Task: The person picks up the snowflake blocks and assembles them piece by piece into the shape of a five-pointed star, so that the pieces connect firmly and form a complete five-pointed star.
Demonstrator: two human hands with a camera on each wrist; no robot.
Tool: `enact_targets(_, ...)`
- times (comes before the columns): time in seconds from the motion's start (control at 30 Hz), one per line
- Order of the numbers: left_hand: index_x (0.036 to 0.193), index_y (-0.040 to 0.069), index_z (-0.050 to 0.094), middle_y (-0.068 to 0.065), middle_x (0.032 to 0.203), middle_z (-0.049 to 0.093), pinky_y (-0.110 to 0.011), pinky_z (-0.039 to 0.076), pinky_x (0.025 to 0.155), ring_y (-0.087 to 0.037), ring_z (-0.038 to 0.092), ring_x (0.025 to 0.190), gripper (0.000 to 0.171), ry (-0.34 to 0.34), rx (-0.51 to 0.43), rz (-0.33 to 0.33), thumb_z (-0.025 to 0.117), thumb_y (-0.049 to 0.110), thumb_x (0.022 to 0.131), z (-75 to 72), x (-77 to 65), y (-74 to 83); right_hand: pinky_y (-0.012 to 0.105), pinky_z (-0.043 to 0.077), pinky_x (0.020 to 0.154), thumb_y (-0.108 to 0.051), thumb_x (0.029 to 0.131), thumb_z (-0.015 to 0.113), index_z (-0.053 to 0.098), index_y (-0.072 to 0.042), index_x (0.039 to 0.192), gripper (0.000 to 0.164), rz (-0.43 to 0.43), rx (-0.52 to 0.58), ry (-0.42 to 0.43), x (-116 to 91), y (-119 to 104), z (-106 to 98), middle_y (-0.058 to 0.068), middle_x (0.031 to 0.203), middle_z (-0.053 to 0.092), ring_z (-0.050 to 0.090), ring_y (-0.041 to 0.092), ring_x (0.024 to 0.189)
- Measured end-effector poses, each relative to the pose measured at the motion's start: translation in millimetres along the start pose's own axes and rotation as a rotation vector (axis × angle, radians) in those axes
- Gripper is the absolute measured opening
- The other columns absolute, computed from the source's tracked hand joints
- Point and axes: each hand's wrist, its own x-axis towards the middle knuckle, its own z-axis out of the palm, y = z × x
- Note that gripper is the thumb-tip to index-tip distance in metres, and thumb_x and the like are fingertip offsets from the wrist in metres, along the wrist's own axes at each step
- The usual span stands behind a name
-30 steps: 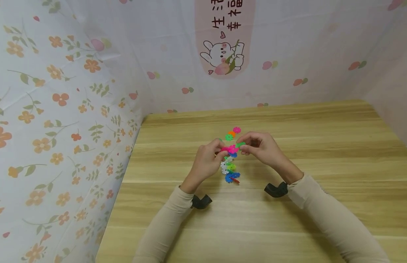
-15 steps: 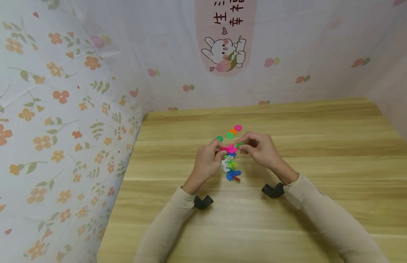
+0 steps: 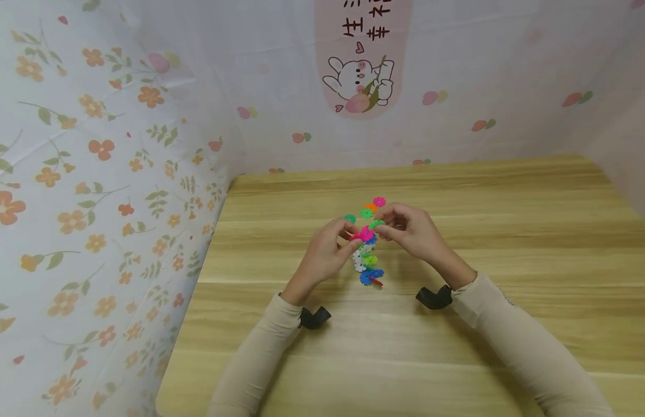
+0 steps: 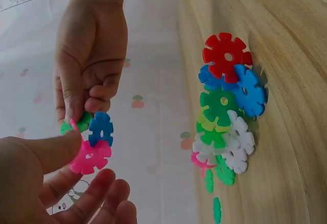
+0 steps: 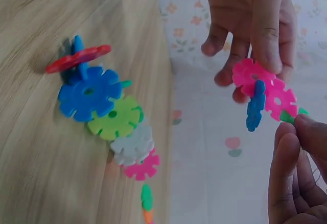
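Observation:
My left hand [image 3: 324,252] pinches a small cluster of notched, flower-shaped plastic discs. In the right wrist view it holds a pink disc [image 5: 245,72], slotted to a second pink disc [image 5: 284,99] and an edge-on blue disc [image 5: 254,112]. Facing it, my right hand [image 3: 413,234] pinches a green disc [image 3: 376,225] between thumb and index finger, right at the second pink disc's rim. Fingers hide most of that green piece in the right wrist view. Both hands are raised above the tabletop.
Beneath the hands, more discs lie overlapping in a line on the wooden table [image 3: 510,231]: a red disc [image 4: 213,55], blue discs [image 4: 251,94], white discs [image 4: 240,132]. Farther back are a pink disc [image 3: 379,201] and green ones. A floral cloth [image 3: 108,191] borders the left side.
The green disc has tilted to show more of its face and overlaps the pink cluster's upper edge. Both hands keep their pinch. The head view has shifted slightly.

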Motion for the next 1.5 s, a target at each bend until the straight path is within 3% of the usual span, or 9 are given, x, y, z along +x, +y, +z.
enact_targets(0.17,0.122,0.01,0.056,-0.003,0.12,0.061,-0.026,0.053,0.083,-0.017,0.061,0.105,0.038,-0.029,-0.037,0.011,0.075,0.023,0.092,2.2,1.0,0.7,0.029,0.057,0.067,-0.011,0.089,0.076,0.069,-0.007,0.104,0.016,-0.006,-0.01,-0.048,4.0,-4.1,5.7,0.005,0.086,0.069,0.067,0.026,0.073)
enact_targets(0.37,0.122,0.011,0.056,-0.004,0.118,0.063,-0.029,0.053,0.087,-0.021,0.063,0.105,0.038,-0.012,-0.036,0.002,0.076,0.021,0.091,6.2,1.6,0.3,0.026,0.054,0.067,-0.008,0.088,0.077,0.065,-0.005,0.104,0.02,-0.014,-0.07,-0.054,7.3,-9.7,13.3,0.004,0.089,0.067,0.065,0.017,0.077)
enact_targets(0.53,0.122,0.01,0.056,-0.004,0.115,0.065,-0.031,0.055,0.085,-0.019,0.064,0.106,0.036,0.022,-0.045,-0.01,0.073,0.023,0.093,5.7,0.7,-1.5,0.037,0.058,0.064,-0.014,0.093,0.072,0.064,-0.005,0.105,0.016,0.007,-0.023,-0.04,10.1,-9.2,14.2,0.009,0.087,0.067,0.067,0.025,0.072)
enact_targets(0.7,0.12,0.009,0.057,-0.003,0.111,0.066,-0.032,0.055,0.085,-0.018,0.064,0.104,0.034,0.069,-0.024,-0.037,0.073,0.021,0.093,3.4,-1.1,-5.8,0.048,0.058,0.066,-0.028,0.099,0.065,0.064,-0.006,0.111,0.025,0.103,0.019,0.006,16.4,4.7,12.3,0.018,0.099,0.066,0.068,0.037,0.074)
enact_targets(0.8,0.121,0.009,0.058,-0.004,0.11,0.067,-0.033,0.055,0.086,-0.018,0.064,0.105,0.032,0.085,-0.02,-0.039,0.072,0.021,0.095,1.2,-2.4,-7.0,0.046,0.058,0.07,-0.033,0.1,0.063,0.064,-0.008,0.113,0.029,0.186,-0.052,-0.01,20.8,20.6,13.6,0.015,0.106,0.066,0.069,0.035,0.078)
enact_targets(0.97,0.121,0.008,0.058,-0.004,0.108,0.067,-0.029,0.056,0.08,-0.018,0.064,0.102,0.029,0.089,-0.035,-0.041,0.069,0.022,0.097,-0.5,-4.3,-7.2,0.043,0.055,0.077,-0.035,0.1,0.062,0.067,-0.011,0.111,0.027,0.266,-0.244,-0.114,24.7,47.2,21.9,0.007,0.108,0.067,0.067,0.026,0.088)
enact_targets(1.1,0.12,0.008,0.058,-0.004,0.108,0.067,-0.026,0.055,0.076,-0.017,0.064,0.099,0.028,0.096,-0.037,-0.043,0.068,0.021,0.097,0.0,-5.2,-7.4,0.042,0.053,0.079,-0.037,0.099,0.063,0.068,-0.01,0.107,0.028,0.243,-0.369,-0.172,26.6,58.0,31.1,0.004,0.1,0.069,0.065,0.023,0.09)
enact_targets(1.27,0.12,0.007,0.058,-0.006,0.107,0.066,-0.025,0.056,0.07,-0.015,0.065,0.091,0.028,0.1,-0.06,-0.042,0.069,0.019,0.097,0.1,-5.0,-7.2,0.038,0.052,0.072,-0.041,0.096,0.067,0.07,-0.006,0.104,0.036,0.177,-0.504,-0.22,29.0,56.9,38.9,0.003,0.088,0.068,0.061,0.02,0.077)
enact_targets(1.5,0.117,0.008,0.058,-0.006,0.102,0.065,-0.025,0.054,0.057,-0.013,0.061,0.07,0.021,0.114,-0.081,-0.055,0.066,0.014,0.098,-2.9,-3.2,-7.2,0.036,0.053,0.072,-0.036,0.092,0.073,0.073,-0.007,0.102,0.031,0.161,-0.555,-0.287,29.8,47.9,40.2,0.001,0.089,0.071,0.062,0.017,0.077)
